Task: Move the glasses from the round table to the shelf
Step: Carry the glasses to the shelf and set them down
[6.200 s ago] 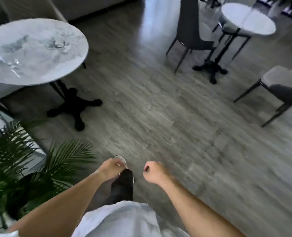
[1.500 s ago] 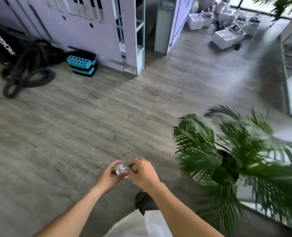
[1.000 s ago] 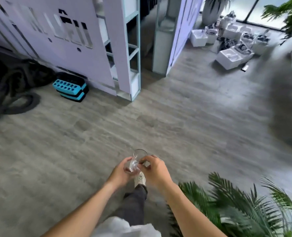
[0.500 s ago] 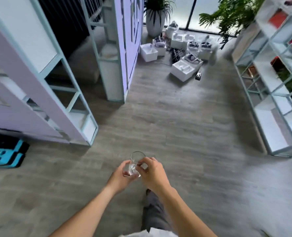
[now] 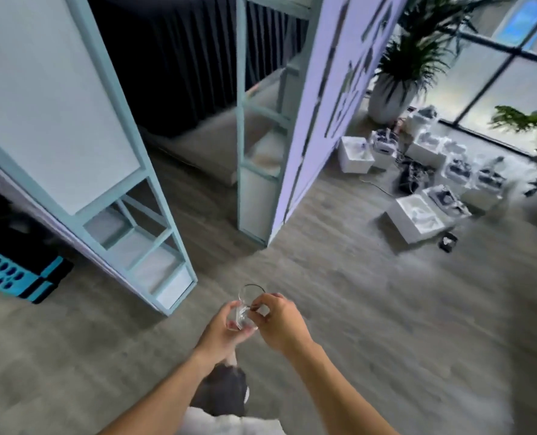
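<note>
Grey wood-plank flooring (image 5: 371, 309) spreads out under me, and from my head camera, the only view I have, I look down on my two bare hands held together in front of my waist. My left hand (image 5: 226, 329) cups the base of a small clear drinking glass (image 5: 244, 306) from below and to the left, fingers curled round its lower part; my right hand (image 5: 279, 321) pinches it from the right, fingertips closed on the side near the rim. The glass stands roughly upright between them, its dark rim circle open to the front. Whether there is a second glass nested in my hands I cannot tell, since the picture is blurred. Ahead and to the left of my left hand rises a pale teal metal-framed shelf unit (image 5: 154, 246) with white panels and low open compartments; farther ahead stands a lilac partition wall (image 5: 320, 98). Well off to the right of my right hand lie white open boxes (image 5: 415, 218) on the floor, with a potted palm in a white vase (image 5: 389, 95) beyond them. I judge this the carrying step: the glass is off the round table, which is out of sight, and not yet shelved. Next I should close on a shelf, keep the glass level, and pick a free compartment.
</note>
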A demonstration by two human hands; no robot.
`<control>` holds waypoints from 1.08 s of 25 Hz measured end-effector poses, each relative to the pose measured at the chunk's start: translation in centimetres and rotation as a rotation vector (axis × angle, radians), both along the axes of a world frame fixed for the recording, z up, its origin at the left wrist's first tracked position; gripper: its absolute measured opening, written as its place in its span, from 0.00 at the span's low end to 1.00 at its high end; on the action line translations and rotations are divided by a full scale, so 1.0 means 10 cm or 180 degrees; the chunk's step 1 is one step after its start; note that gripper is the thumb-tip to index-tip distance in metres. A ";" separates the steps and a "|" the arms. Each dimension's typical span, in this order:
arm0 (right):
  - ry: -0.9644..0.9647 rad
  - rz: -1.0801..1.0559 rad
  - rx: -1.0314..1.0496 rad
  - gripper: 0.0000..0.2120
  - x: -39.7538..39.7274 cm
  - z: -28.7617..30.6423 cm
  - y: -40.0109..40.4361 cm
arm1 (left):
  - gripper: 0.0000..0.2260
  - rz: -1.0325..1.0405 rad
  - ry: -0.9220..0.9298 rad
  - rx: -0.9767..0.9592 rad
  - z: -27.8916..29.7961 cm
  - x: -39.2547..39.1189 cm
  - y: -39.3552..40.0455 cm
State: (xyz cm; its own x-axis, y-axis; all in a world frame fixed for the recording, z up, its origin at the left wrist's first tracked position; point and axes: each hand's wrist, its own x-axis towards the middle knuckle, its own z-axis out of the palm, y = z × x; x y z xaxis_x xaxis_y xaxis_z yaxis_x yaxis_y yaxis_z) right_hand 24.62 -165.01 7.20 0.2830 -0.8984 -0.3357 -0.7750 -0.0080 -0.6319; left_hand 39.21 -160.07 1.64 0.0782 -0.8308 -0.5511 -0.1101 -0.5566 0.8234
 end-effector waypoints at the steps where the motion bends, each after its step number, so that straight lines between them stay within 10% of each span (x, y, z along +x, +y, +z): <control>1: 0.0054 0.0110 -0.0006 0.07 0.07 -0.04 -0.33 | 0.24 0.0098 -0.0010 0.0041 -0.04 0.07 -0.30; 12: 0.0333 0.0631 -0.0167 0.05 1.12 0.03 -3.48 | 0.26 0.0524 0.0557 0.0044 -0.10 1.01 -3.36; 27: 0.1103 0.2348 -0.0086 0.10 3.14 -0.21 -6.33 | 0.21 0.2694 0.0330 0.0141 -0.51 2.22 -5.75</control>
State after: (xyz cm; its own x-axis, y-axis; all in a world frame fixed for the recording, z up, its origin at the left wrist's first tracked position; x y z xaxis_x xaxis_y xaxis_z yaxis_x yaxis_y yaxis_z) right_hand 55.98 -228.36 5.15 0.6892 -0.5304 -0.4937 -0.7157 -0.6046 -0.3497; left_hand 61.44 -217.59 -3.50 0.6103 -0.4926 -0.6203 0.4321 -0.4493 0.7819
